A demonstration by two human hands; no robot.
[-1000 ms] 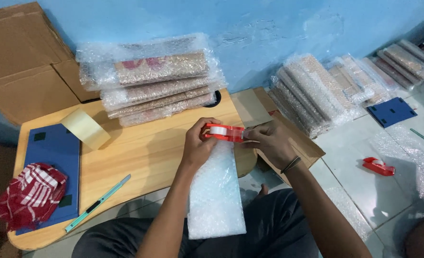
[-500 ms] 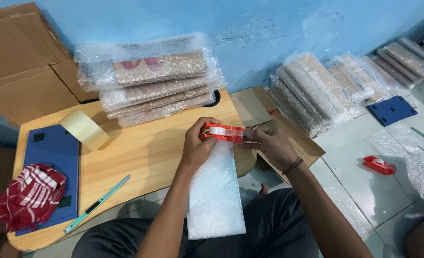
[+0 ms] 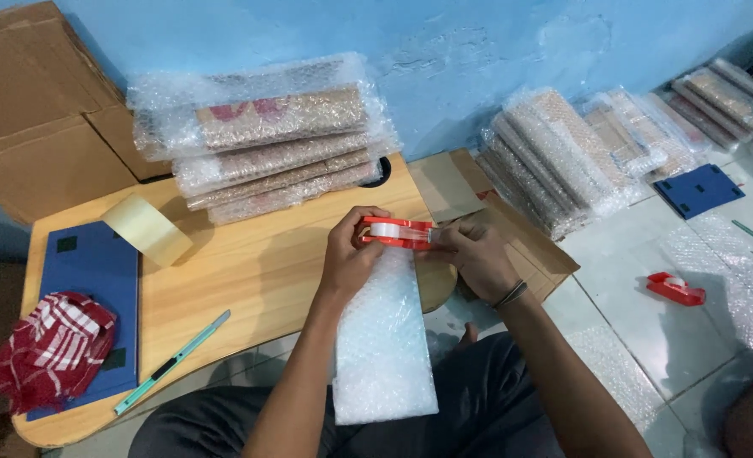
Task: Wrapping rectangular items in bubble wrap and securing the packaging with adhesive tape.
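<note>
Red plastic tape dispenser (image 3: 396, 231) is being held at both ends over the near edge of the wooden table (image 3: 258, 271), which is being taken as the landmark. Head view, the only one: the left hand (image 3: 351, 254) is being kept curled around the dispenser's left end, thumb on top and fingers wrapped beneath. The right hand (image 3: 476, 254) is being kept pinched at the dispenser's right end, fingers drawn close together; whether tape is being gripped between them cannot be told. A bubble-wrapped parcel (image 3: 383, 343) is being rested directly below the dispenser, its top against the table's near edge and its length lying over the person's lap.

At the back of the table a stack of bubble-wrapped packages (image 3: 266, 140) is being stored against the blue wall. On the table's left part a roll of clear packing tape (image 3: 147, 229) is lying beside a blue board (image 3: 88, 280), and a red-and-white cloth (image 3: 50, 348) is being left on that board's near corner. A teal utility knife (image 3: 173, 360) is lying near the table's front edge. To the right of the table, on the tiled floor, further wrapped bundles (image 3: 554, 161) are being kept, with a second red dispenser (image 3: 675, 288) well apart from the table.
</note>
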